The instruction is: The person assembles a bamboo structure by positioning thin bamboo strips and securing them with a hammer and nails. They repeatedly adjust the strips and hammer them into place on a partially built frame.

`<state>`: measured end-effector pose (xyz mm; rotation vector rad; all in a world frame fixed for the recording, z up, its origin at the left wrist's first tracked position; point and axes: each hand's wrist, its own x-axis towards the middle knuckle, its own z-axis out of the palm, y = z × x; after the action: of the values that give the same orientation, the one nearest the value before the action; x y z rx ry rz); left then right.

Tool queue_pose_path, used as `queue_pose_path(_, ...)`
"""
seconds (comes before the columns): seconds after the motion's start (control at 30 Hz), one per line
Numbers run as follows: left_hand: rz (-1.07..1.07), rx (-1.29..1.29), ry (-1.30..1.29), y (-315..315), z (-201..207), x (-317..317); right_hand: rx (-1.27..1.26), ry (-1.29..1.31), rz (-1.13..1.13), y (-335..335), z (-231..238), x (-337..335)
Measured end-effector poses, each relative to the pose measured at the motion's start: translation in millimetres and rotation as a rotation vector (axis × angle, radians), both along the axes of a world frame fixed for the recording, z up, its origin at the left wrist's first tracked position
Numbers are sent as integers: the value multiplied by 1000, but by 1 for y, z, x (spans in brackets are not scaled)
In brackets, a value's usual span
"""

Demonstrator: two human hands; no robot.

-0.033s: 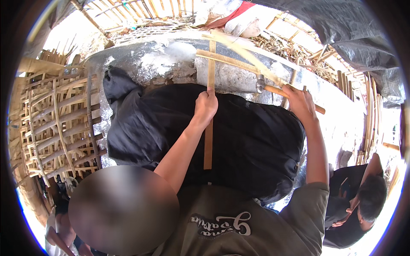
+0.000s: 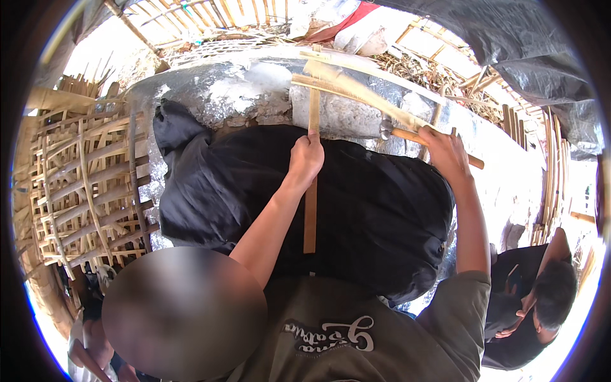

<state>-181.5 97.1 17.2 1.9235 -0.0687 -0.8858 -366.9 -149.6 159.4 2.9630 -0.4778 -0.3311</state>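
Fingers of left hand (image 2: pixel 306 160) closed round flat, straight tan strip (image 2: pixel 310 219); right hand (image 2: pixel 447 153) gripping wooden handle (image 2: pixel 407 135).

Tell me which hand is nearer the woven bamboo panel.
Left. The left hand, gripping a flat bamboo strip, is to the right of the woven bamboo panel; the right hand, gripping a wooden handle, is farther right.

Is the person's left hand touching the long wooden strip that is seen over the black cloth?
Touching. The head view shows the left hand closed around the long wooden strip, which emerges above and below the fist.
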Motion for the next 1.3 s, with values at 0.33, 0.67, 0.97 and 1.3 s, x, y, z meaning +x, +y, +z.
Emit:
queue_pose_path(0.33, -137, 55, -386, 11, 30, 24, -3, 15, 142, -8, -36, 13)
queue_pose_path(0.67, -356, 207, -818, 17, 91, 84, 68, 0, 79, -8, -37, 14)
queue_pose_path(0.97, -385, -50, -534, -8, 53, 117, 70, 116, -3, -8, -44, 16)
queue_pose_path(1.3, -388, -21, -539, -16, 55, 117, 45, 133, -42, -13, -57, 10)
